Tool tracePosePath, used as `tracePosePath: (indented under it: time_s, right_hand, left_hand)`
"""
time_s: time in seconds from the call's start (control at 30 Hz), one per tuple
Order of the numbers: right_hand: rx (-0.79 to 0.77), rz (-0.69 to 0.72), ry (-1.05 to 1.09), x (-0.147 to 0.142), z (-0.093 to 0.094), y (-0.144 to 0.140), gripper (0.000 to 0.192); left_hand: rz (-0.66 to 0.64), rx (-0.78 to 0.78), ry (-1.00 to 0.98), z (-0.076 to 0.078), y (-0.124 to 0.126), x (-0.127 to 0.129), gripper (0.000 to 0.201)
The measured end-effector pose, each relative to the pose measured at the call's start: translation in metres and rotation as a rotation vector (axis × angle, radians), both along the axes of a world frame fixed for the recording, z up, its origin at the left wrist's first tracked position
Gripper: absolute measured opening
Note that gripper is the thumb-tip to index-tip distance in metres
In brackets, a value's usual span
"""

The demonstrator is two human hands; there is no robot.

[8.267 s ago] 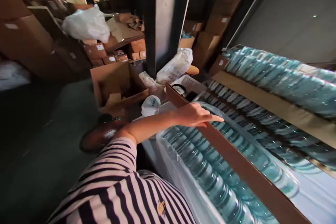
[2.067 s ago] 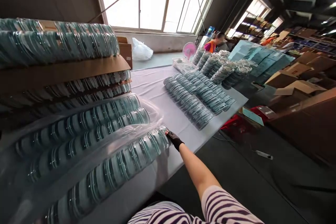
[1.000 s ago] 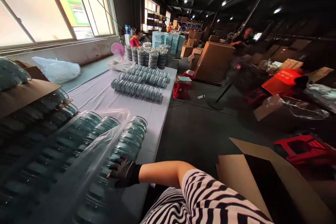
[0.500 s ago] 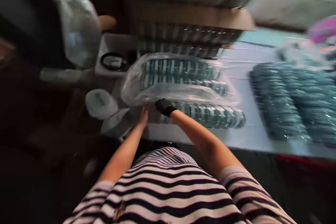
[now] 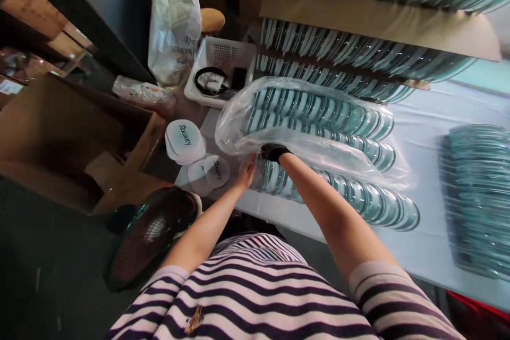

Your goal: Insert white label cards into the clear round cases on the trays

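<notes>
wore a short-sleeved shirt [image 5: 255,297] with horizontal stripes, dark navy or black alternating with pale pinkish white, bands of about equal width. carried a small golden embroidered emblem [image 5: 194,321] on the chest, too small to read. sleeves ended above the elbows with a striped hem, forearms left bare. right hand [image 5: 273,151] was covered by a black glove of knitted-looking fabric, ending at the wrist. left hand [image 5: 247,170] had no glove. no watch or ring could be seen.

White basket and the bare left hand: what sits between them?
In the head view, the white lids printed with dark script lie between the white basket and the left hand, beside the clear bag.
</notes>
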State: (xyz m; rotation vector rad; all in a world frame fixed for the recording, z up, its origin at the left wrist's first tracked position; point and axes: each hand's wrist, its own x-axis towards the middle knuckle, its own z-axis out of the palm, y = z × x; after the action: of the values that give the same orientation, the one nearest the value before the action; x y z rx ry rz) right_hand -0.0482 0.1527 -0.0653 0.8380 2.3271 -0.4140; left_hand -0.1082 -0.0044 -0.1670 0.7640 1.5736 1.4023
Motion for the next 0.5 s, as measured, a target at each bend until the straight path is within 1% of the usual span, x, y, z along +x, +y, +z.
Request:
tracePosePath:
  time_s: [0.13, 0.3, 0.43, 0.5]
  right_hand:
    - [0.012, 0.036, -0.037, -0.011, -0.003, -0.002, 0.028]
    - [0.020, 0.038, -0.116, -0.028, 0.004, 0.000, 0.039]
    - [-0.039, 0.048, -0.178, -0.036, 0.009, -0.004, 0.026]
    - [-0.040, 0.087, -0.154, -0.038, 0.011, -0.008, 0.025]
  left_hand:
    - [-0.021, -0.021, -0.049, -0.006, 0.001, 0.000, 0.046]
    - [-0.050, -0.033, -0.102, -0.006, 0.001, -0.001, 0.050]
    - [-0.026, -0.005, -0.096, -0.003, 0.000, -0.001, 0.044]
    - [-0.022, 0.005, -0.100, -0.001, 0.000, -0.001, 0.041]
